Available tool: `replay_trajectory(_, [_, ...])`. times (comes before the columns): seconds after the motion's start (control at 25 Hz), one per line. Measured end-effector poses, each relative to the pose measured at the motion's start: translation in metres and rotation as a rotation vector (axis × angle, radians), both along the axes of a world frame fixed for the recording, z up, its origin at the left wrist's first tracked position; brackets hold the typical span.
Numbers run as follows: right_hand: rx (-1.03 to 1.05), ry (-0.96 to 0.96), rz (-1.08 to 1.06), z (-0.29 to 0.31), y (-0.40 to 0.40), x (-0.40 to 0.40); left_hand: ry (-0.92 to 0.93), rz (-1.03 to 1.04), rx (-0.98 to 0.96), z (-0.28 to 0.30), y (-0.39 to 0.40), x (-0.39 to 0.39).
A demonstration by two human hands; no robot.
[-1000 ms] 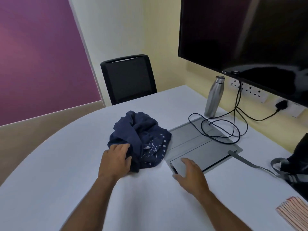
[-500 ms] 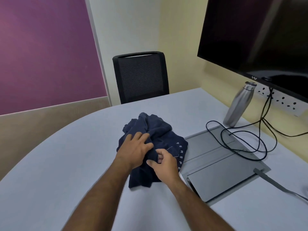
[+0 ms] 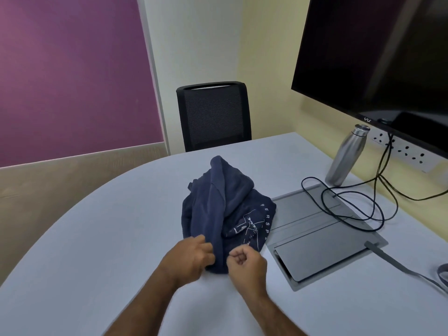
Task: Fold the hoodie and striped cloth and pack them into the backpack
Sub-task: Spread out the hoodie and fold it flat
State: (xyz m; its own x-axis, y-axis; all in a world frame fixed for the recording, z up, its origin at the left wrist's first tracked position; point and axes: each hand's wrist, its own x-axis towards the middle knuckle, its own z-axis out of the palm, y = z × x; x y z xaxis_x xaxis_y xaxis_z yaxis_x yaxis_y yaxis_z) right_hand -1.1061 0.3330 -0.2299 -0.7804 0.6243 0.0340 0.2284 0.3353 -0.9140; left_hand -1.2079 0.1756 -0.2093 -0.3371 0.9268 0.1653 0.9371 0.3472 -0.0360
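Nearest the camera, the left hand (image 3: 191,257) and the right hand (image 3: 244,261) are seen at the near edge of the navy hoodie (image 3: 225,214). The left grip is curled into the cloth at the hem; the right grip is drawn into a fist against the fabric, and a fold appears to be pinched in it, though the pinch itself is hidden. The hoodie lies bunched in a heap on the pale surface (image 3: 84,251), its white print showing on the right side, its far part raised in a peak.

Just beside the heap on the right, a grey flap panel (image 3: 322,243) is set into the surface, with a black cable (image 3: 351,204) coiled over it. A steel bottle (image 3: 345,157) stands further back, near the wall sockets. A grey strap (image 3: 397,265) runs off the right edge; the backpack and striped cloth are not seen.

The garment is judged not yet spread, so folding has hardly begun. If the heap were shaken out or swept rightward, the cable could be snagged and the bottle tipped. A sleeve trapped inside the bundle could be folded in crooked.

At the far side a black chair (image 3: 213,115) is drawn up.
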Motion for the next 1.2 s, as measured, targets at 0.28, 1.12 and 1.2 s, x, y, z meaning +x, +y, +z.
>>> replay_trajectory(0.28, [0.111,-0.054,-0.074,0.0,0.019,0.018,-0.22,-0.096,-0.341,-0.063,-0.062,0.056])
replay_trajectory(1.12, [0.047,-0.358,-0.085,-0.01,0.07,-0.137,-0.773,1.089,0.345,-0.013,0.018,-0.083])
replay_trajectory(1.2, [0.02,-0.292,-0.151,-0.002,0.07,-0.13,-0.703,1.126,0.38,-0.007,0.009,-0.081])
